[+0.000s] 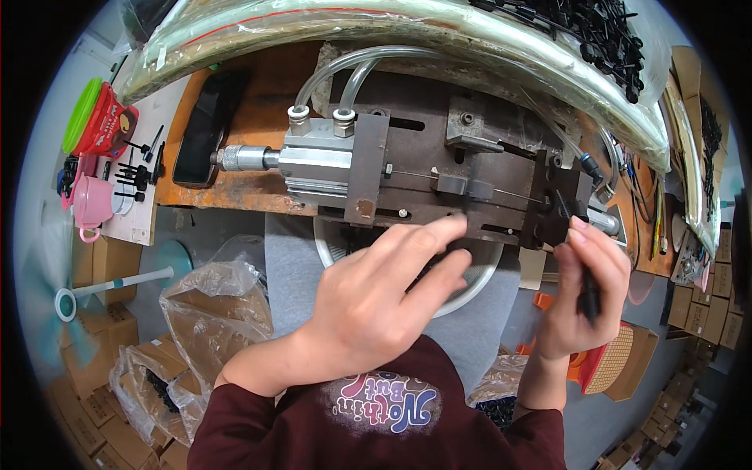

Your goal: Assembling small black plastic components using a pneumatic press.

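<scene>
My left hand [392, 286] hovers at the front edge of a dark metal fixture [439, 211], fingers stretched and apart, a little blurred by motion. Nothing shows in it. My right hand [587, 294] pinches a slim black piece [589, 296] between thumb and fingers, beside the fixture's right end; a thin dark tip sticks up past the fingertips. A silver pneumatic cylinder [317, 164] is mounted on the fixture's left part. From it a thin rod runs right through a small grey block [453, 185]. Below my left hand, a white bucket [478, 288] sits between my legs, partly hidden.
A black phone [207, 129] lies on the wooden bench at left. Small black parts [137, 176] and a pink cup [94, 200] are beside it. Clear hoses [345, 66] arch behind the cylinder. Black parts are heaped upper right [607, 39]. Plastic bags [215, 305] and cartons [102, 407] stand lower left.
</scene>
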`<action>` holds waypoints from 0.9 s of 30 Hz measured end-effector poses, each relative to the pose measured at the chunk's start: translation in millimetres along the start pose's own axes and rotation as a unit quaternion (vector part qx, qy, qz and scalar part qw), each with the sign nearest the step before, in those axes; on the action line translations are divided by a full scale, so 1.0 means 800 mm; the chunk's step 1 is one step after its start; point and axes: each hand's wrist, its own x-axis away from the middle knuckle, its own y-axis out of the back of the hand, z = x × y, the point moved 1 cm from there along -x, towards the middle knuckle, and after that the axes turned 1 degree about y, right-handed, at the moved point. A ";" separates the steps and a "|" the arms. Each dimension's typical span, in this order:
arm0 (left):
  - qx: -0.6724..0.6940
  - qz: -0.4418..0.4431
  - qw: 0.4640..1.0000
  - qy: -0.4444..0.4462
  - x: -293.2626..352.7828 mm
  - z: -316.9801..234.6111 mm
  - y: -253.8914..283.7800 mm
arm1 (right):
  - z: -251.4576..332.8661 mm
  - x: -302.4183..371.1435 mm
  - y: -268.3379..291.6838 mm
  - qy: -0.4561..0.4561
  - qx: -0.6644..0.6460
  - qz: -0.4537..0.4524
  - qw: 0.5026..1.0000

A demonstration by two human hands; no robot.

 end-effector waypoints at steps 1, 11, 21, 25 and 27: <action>-0.039 -0.002 0.999 -0.005 0.002 0.002 -0.005 | -0.001 0.000 -0.001 -0.018 -0.027 -0.013 0.999; -0.149 0.079 0.985 -0.025 -0.007 0.006 -0.024 | 0.007 -0.001 0.007 -0.277 -0.424 -0.045 0.861; 0.330 0.052 0.939 0.075 -0.007 -0.005 0.005 | 0.012 0.005 0.000 -0.409 -0.636 0.073 0.650; 0.334 0.026 0.941 0.042 -0.011 -0.007 0.018 | 0.012 -0.001 0.006 -0.433 -0.565 0.063 0.700; 0.304 0.009 0.952 0.038 -0.012 -0.005 0.021 | 0.023 -0.009 0.001 -0.430 -0.462 0.009 0.776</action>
